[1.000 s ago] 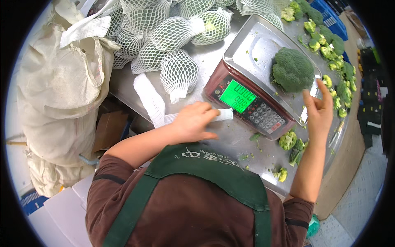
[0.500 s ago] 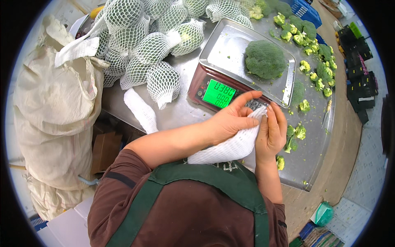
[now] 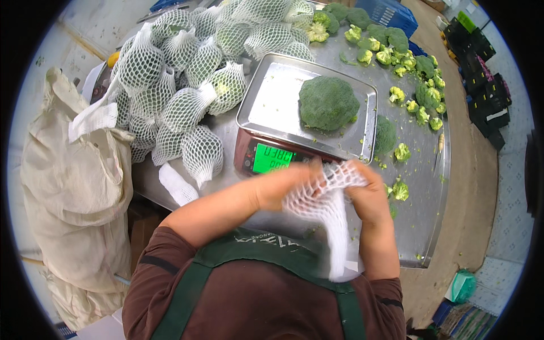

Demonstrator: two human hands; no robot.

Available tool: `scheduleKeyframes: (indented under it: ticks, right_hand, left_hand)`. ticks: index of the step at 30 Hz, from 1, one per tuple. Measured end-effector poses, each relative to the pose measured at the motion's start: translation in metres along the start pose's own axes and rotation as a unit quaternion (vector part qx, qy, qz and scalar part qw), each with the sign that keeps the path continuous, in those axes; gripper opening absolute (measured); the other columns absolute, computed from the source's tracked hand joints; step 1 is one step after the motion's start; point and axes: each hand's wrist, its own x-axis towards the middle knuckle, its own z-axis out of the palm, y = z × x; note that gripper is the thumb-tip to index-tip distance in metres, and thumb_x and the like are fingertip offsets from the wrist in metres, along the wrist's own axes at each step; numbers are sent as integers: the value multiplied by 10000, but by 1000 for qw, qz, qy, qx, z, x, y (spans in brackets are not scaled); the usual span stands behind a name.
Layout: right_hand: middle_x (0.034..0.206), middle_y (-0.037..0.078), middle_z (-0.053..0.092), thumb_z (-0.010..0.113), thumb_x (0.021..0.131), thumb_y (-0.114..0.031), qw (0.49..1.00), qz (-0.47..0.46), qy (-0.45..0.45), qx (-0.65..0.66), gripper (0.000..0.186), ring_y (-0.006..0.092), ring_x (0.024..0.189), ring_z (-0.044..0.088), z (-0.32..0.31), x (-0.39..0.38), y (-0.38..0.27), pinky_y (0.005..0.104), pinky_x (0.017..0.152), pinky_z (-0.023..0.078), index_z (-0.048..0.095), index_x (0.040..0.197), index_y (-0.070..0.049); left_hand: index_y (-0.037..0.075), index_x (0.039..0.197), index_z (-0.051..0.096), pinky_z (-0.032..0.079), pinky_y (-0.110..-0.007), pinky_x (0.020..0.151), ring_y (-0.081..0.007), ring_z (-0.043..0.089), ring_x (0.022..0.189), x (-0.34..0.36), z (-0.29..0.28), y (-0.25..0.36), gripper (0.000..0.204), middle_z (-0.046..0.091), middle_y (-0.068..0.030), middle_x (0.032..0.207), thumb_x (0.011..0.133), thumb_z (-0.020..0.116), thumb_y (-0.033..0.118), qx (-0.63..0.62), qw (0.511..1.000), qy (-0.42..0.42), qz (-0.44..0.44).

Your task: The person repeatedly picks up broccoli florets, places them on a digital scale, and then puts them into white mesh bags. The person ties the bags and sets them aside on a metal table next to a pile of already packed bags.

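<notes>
Both hands hold a white foam net sleeve in front of the scale, its mouth stretched wide between them and its tail hanging down. My left hand, blurred, grips the sleeve's left edge. At the opposite edge, my right hand has its fingers closed on the mesh. Just beyond them a broccoli head rests on the metal tray of a dark red scale with a lit green display. The hands hide part of the scale's keypad.
Netted broccoli heads are piled at the far left of the metal table. Another foam sleeve lies below them. Loose florets and a knife are at the right. A blue crate stands behind; a large pale sack stands left.
The sleeve's mouth, pinched together before, is now pulled open between both hands, and its tail swings downward. The whole view has shifted, so the scale appears lower and further left.
</notes>
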Motion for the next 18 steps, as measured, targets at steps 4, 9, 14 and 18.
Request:
scheduleKeyframes:
  ticks: [4, 9, 14, 18]
  right_hand:
    - [1035, 110, 611, 589, 786, 28, 936, 31, -39, 347, 317, 189, 917, 618, -5, -8, -10, 309, 815, 505, 532, 1096, -10]
    - [1136, 195, 584, 570, 737, -64, 898, -62, 51, -433, 520, 301, 1044, 582, -51, 39, -6, 369, 913, 450, 509, 1251, -19]
    - [1199, 217, 518, 605, 747, -77, 790, -74, 149, -590, 686, 392, 1038, 554, -40, 121, 12, 448, 839, 480, 349, 1383, -69]
    - [1069, 172, 588, 610, 759, -43, 830, -291, 162, -447, 489, 349, 917, 590, -56, 133, 1, 380, 774, 481, 520, 1240, -31]
  left_hand:
    - [-14, 1163, 557, 439, -333, 951, -168, 582, 1039, -22, 18, 10, 420, 610, -93, 1161, 778, 714, 46, 122, 943, -221, 219]
    - [33, 1184, 522, 465, -318, 879, -200, 609, 943, 17, 18, 54, 454, 623, -104, 1046, 747, 639, -9, 320, 874, 205, 303]
    - [162, 1248, 564, 455, -337, 839, -280, 604, 858, 88, -20, 110, 442, 623, -157, 943, 806, 559, 173, 582, 576, 418, 394]
    - [-24, 1181, 561, 500, -345, 810, -250, 654, 867, 86, -47, 154, 459, 661, -163, 1005, 865, 509, 305, 345, 827, 339, 286]
